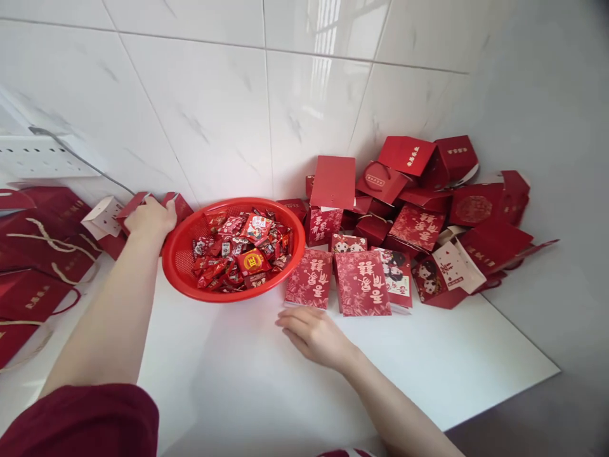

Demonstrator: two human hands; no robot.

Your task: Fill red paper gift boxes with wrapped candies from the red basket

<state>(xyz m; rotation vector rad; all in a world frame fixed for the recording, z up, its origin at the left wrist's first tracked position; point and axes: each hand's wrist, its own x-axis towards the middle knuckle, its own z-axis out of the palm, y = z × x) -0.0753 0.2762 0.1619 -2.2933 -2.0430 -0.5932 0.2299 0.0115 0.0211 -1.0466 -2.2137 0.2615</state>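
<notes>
Stretched out to the back left, my left hand (pixel 151 221) is closed on a small red gift box (pixel 129 208) by the wall; most of its fingertips are hidden. My right hand (pixel 314 333) lies palm down on the white table (pixel 238 374), fingers stretched out and holding nothing. Just beyond its fingers stand a patterned red candy box (pixel 309 279) and another patterned red box (pixel 364 284), both with gold-white lettering. Between my hands sits a red plastic basket (pixel 233 296) with many wrapped candies (pixel 238 251) in it.
Red gift boxes (pixel 419 225) are heaped at the back right against the wall. Red gift bags (pixel 38 235) with rope handles crowd the left side. A white power strip (pixel 45 157) with a grey cable (pixel 88 162) is at the tiled wall. The table's edge (pixel 514 400) runs at the right.
</notes>
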